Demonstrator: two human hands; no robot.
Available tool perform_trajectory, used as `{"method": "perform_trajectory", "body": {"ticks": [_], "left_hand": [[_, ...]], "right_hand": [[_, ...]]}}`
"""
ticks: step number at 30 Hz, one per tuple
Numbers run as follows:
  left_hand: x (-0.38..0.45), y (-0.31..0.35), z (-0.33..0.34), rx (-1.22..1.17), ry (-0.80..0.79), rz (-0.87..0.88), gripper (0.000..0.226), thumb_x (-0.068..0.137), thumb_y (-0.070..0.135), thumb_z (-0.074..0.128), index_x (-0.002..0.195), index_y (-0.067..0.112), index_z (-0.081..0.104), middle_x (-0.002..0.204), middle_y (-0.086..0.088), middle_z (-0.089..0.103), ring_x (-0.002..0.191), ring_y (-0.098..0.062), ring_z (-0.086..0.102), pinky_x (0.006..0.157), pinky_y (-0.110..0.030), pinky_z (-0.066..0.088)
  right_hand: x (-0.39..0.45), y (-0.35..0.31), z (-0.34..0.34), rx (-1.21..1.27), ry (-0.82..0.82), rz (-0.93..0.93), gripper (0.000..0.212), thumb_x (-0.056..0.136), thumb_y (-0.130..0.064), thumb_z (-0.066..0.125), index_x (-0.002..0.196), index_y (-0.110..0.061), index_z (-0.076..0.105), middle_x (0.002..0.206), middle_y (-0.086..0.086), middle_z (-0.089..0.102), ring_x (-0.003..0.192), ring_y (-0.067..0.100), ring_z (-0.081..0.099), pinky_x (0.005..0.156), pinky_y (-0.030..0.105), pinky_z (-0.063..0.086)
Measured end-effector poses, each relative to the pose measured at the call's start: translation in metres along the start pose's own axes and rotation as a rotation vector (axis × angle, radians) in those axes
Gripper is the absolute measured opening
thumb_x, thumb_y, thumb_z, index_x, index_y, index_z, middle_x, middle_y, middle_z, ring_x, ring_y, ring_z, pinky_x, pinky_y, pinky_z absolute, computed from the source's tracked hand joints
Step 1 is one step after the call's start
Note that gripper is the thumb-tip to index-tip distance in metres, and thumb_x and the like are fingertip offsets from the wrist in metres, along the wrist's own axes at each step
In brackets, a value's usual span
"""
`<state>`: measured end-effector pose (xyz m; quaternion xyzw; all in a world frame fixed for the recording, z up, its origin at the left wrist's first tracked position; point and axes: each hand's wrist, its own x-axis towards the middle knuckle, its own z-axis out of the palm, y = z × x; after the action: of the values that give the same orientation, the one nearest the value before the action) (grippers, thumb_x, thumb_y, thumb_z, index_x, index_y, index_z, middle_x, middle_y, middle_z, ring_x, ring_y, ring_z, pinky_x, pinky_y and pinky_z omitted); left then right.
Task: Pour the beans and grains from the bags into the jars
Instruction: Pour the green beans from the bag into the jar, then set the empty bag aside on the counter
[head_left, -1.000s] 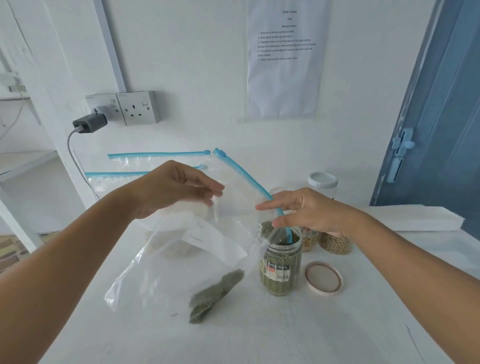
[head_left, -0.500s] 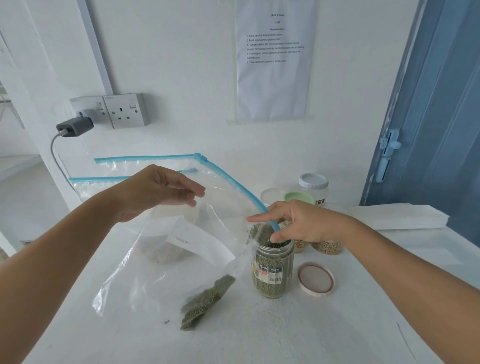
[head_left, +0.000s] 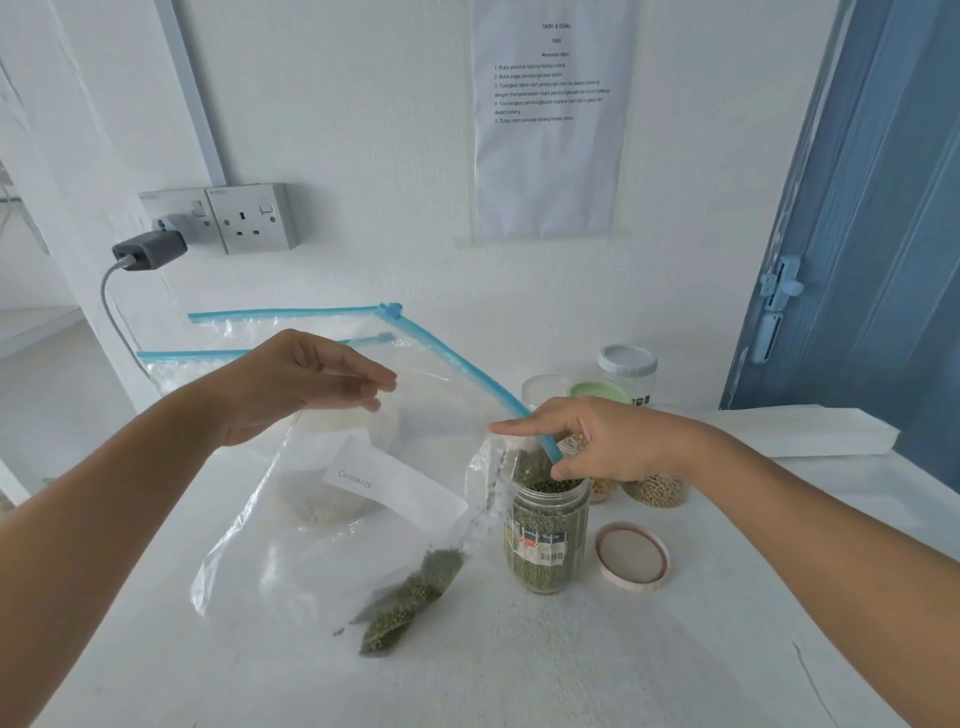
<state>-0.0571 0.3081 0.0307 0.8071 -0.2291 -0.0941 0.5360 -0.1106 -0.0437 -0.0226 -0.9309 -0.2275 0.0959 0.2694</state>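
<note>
Nearly done: open jar (head_left: 548, 535) almost full of green beans, bag (head_left: 332, 519) mouth over its rim, pinched there by right hand (head_left: 613, 441). Left hand (head_left: 306, 384) lifts the bag's upper side. Small clump of beans (head_left: 410, 597) remains in a bottom corner (lid (head_left: 632, 556) off beside the jar).

Plain white room: wall socket (head_left: 253, 218), taped instruction sheet (head_left: 550, 119).

behind the right hand (head_left: 618, 441), two jars (head_left: 657, 488) were half hidden; the wall notice (head_left: 550, 119) was too small to read.
</note>
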Motion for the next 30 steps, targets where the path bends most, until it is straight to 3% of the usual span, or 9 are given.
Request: {"method": "perform_trajectory", "body": {"ticks": [5, 9, 12, 15, 17, 21, 25, 27, 30], "left_hand": [[0.0, -0.003, 0.0, 0.008, 0.008, -0.002, 0.023, 0.085, 0.002, 0.074, 0.107, 0.006, 0.082, 0.113, -0.008, 0.079, 0.105, -0.03, 0.076, 0.088, -0.019, 0.058], [0.001, -0.007, -0.005, 0.005, 0.006, -0.002, 0.028, 0.073, 0.019, 0.087, 0.101, 0.012, 0.084, 0.116, -0.009, 0.078, 0.106, -0.031, 0.075, 0.089, -0.021, 0.058], [0.0, -0.011, -0.009, -0.005, -0.016, 0.006, 0.062, 0.053, 0.043, 0.101, 0.104, 0.012, 0.083, 0.119, -0.009, 0.077, 0.106, -0.031, 0.076, 0.091, -0.024, 0.059], [0.001, -0.013, -0.01, -0.037, 0.009, 0.022, 0.031, 0.072, 0.02, 0.087, 0.101, 0.011, 0.084, 0.118, -0.01, 0.078, 0.107, -0.034, 0.075, 0.091, -0.024, 0.059], [-0.001, -0.013, -0.009, -0.034, 0.021, 0.026, 0.023, 0.077, 0.01, 0.079, 0.1, 0.011, 0.084, 0.116, -0.011, 0.078, 0.106, -0.034, 0.076, 0.091, -0.025, 0.059], [-0.003, -0.014, -0.014, -0.023, 0.024, 0.03, 0.028, 0.073, 0.018, 0.086, 0.1, 0.011, 0.084, 0.116, -0.011, 0.078, 0.106, -0.035, 0.075, 0.091, -0.024, 0.059], [-0.005, -0.019, -0.021, -0.012, 0.02, 0.041, 0.079, 0.041, 0.055, 0.103, 0.103, 0.011, 0.083, 0.117, -0.012, 0.077, 0.104, -0.031, 0.076, 0.09, -0.023, 0.059], [-0.005, -0.022, -0.023, -0.02, 0.028, 0.046, 0.083, 0.037, 0.059, 0.102, 0.103, 0.012, 0.083, 0.118, -0.011, 0.077, 0.105, -0.031, 0.076, 0.091, -0.024, 0.059], [-0.007, -0.025, -0.026, -0.023, 0.027, 0.051, 0.081, 0.04, 0.059, 0.102, 0.104, 0.013, 0.083, 0.12, -0.01, 0.077, 0.107, -0.032, 0.075, 0.097, -0.028, 0.058]], "right_hand": [[-0.001, -0.002, -0.001, -0.092, -0.026, 0.01, 0.086, 0.097, -0.003, 0.062, 0.141, -0.074, 0.036, 0.138, -0.016, 0.046, 0.119, -0.007, 0.05, 0.089, 0.002, 0.04], [0.003, -0.008, -0.003, -0.145, -0.024, 0.016, 0.092, 0.096, -0.001, 0.059, 0.137, -0.079, 0.033, 0.132, -0.014, 0.047, 0.122, 0.002, 0.052, 0.103, 0.025, 0.048], [0.005, -0.011, -0.006, -0.163, -0.027, 0.015, 0.092, 0.096, -0.001, 0.058, 0.135, -0.081, 0.033, 0.125, -0.016, 0.048, 0.117, 0.001, 0.054, 0.1, 0.026, 0.048], [0.006, -0.013, -0.007, -0.14, -0.038, 0.015, 0.09, 0.096, -0.001, 0.058, 0.136, -0.079, 0.036, 0.115, -0.03, 0.048, 0.101, -0.016, 0.055, 0.083, 0.012, 0.047], [0.006, -0.015, -0.008, -0.138, -0.046, 0.017, 0.091, 0.095, 0.0, 0.057, 0.135, -0.079, 0.036, 0.114, -0.032, 0.05, 0.093, -0.023, 0.053, 0.077, 0.012, 0.048], [0.008, -0.024, -0.014, -0.173, -0.059, 0.028, 0.092, 0.095, 0.0, 0.055, 0.135, -0.08, 0.035, 0.121, -0.022, 0.05, 0.097, -0.007, 0.057, 0.091, 0.031, 0.056], [0.013, -0.033, -0.018, -0.225, -0.102, 0.021, 0.096, 0.093, 0.003, 0.055, 0.133, -0.082, 0.034, 0.112, -0.023, 0.046, 0.104, 0.01, 0.06, 0.092, 0.043, 0.057], [0.016, -0.036, -0.021, -0.257, -0.125, 0.016, 0.098, 0.092, 0.003, 0.055, 0.13, -0.085, 0.032, 0.115, -0.021, 0.046, 0.104, 0.02, 0.063, 0.089, 0.047, 0.058], [0.017, -0.04, -0.025, -0.283, -0.154, 0.019, 0.097, 0.092, 0.002, 0.056, 0.131, -0.085, 0.032, 0.116, -0.022, 0.046, 0.103, 0.022, 0.065, 0.084, 0.044, 0.06]]}}
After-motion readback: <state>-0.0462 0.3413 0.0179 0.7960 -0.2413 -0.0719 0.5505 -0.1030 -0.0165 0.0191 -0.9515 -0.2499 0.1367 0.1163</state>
